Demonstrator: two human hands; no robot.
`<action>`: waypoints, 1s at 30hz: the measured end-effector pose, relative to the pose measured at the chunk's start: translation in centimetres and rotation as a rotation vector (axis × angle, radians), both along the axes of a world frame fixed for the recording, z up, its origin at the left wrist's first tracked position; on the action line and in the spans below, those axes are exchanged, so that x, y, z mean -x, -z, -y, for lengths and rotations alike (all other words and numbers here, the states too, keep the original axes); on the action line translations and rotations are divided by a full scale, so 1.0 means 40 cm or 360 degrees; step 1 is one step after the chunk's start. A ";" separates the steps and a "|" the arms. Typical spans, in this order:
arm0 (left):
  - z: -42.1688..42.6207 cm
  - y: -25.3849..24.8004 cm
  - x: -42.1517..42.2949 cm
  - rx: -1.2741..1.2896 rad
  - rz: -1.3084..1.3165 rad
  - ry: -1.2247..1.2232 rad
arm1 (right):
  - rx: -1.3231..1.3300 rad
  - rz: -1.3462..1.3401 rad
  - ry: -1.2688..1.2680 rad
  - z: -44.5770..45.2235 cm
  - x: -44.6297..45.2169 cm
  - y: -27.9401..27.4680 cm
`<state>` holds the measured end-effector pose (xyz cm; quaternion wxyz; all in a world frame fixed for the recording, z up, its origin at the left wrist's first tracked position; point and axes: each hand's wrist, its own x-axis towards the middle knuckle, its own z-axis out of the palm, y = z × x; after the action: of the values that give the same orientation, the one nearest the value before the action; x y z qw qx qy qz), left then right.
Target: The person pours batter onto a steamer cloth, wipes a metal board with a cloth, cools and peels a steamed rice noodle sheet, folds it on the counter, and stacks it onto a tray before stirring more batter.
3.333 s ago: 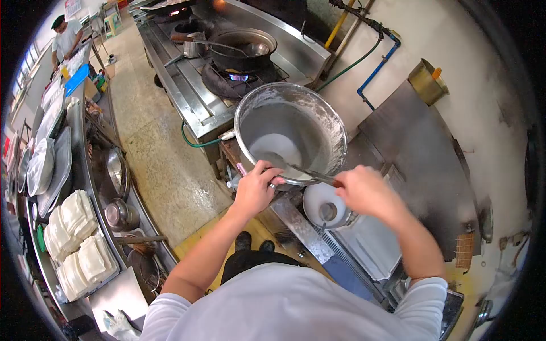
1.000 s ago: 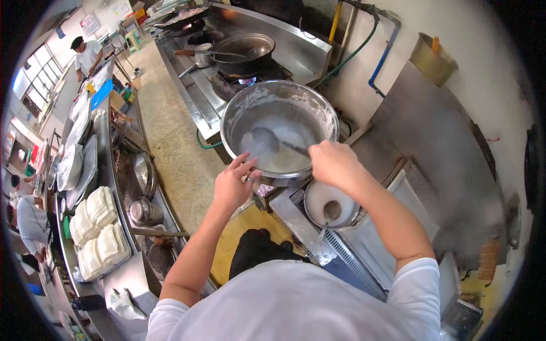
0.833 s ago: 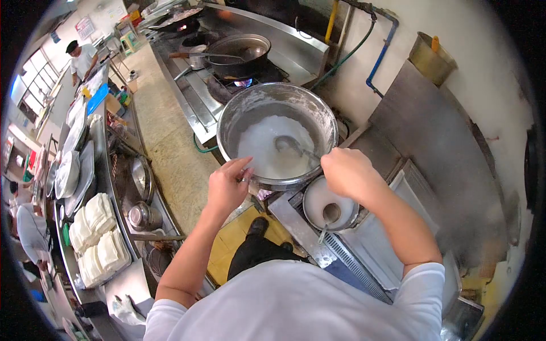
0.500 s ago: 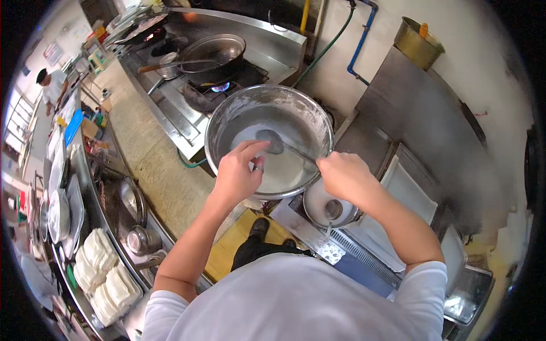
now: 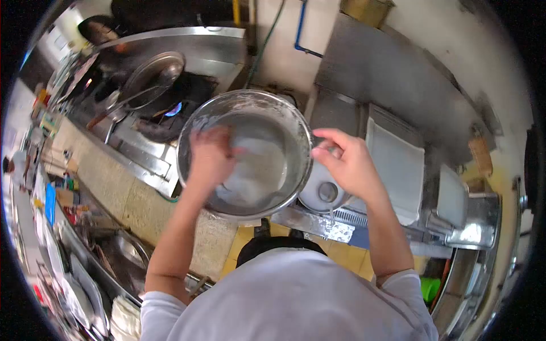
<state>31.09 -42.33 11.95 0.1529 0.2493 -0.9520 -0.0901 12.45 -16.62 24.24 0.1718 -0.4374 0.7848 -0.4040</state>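
Note:
A large steel bowl (image 5: pixel 190 196) with whitish liquid (image 5: pixel 261 162) inside and pale residue on its walls is in front of me. My left hand (image 5: pixel 212 154) is over the bowl's left part, its fingers smeared by motion. Whether it holds anything is unclear. My right hand (image 5: pixel 340 153) is beside the right rim, fingers partly bent, thumb and forefinger apart, nothing visible between them. The ladle cannot be made out. Below my right hand stands a round white container (image 5: pixel 307 196) with a small strainer or ladle (image 5: pixel 327 192) in it.
At the upper left, a wok (image 5: pixel 134 85) with a long-handled utensil is beside a lit blue flame (image 5: pixel 174 109). White-lined trays (image 5: pixel 395 170) lie to the right. Metal trays (image 5: pixel 85 284) line the counter at the lower left. A person (image 5: pixel 18 168) stands at the far left.
The view has swung right. My left hand has moved further over the bowl. My right hand has let go of the ladle, whose handle no longer shows in it.

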 end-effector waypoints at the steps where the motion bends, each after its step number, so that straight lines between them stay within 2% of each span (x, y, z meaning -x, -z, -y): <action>1: 0.032 -0.008 -0.018 -0.0109 -0.0133 -0.0111 | -0.0092 -0.0051 0.0197 -0.031 0.050 0.093; 3: 0.095 -0.023 -0.055 -0.0322 -0.0443 -0.0314 | -0.0272 -0.0051 0.0563 -0.136 0.138 0.367; 4: 0.135 0.018 -0.075 -0.0249 -0.0477 -0.0312 | -0.0492 -0.0142 0.0639 -0.192 0.159 0.482; 6: 0.198 0.075 -0.113 -0.0213 -0.0561 -0.0262 | -0.0841 -0.0210 0.0740 -0.273 0.142 0.633; 9: 0.185 0.053 -0.114 -0.0421 -0.0562 -0.0309 | -0.1252 -0.0122 0.0725 -0.316 0.072 0.719; 11: 0.177 0.032 -0.110 -0.0517 -0.0515 -0.0396 | -0.1344 -0.0096 0.0773 -0.319 0.045 0.794; 16: 0.172 -0.004 -0.104 -0.0630 -0.0500 -0.0631 | -0.1445 -0.0127 0.0835 -0.293 0.006 0.840; 19: 0.218 0.029 -0.107 -0.0500 -0.0482 -0.0679 | -0.1317 -0.0172 0.0782 -0.308 0.031 0.879; 22: 0.199 0.006 -0.090 -0.0650 -0.0414 -0.0775 | -0.0935 -0.0378 0.0704 -0.343 0.057 0.966; 25: 0.199 0.013 -0.092 -0.0674 -0.0438 -0.0732 | -0.0689 -0.0100 0.0799 -0.362 0.063 1.008; 28: 0.211 0.036 -0.102 -0.0751 -0.0477 -0.0703 | -0.0579 -0.0084 0.0899 -0.357 0.064 1.076; 30: 0.200 0.038 -0.107 -0.0686 -0.0478 -0.0698 | -0.0463 0.0284 0.1066 -0.338 0.065 1.074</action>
<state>35.36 -50.33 10.45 0.2510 0.4587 -0.8016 -0.2900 9.84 -3.10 -18.72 0.1582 -0.0904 0.9155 -0.3587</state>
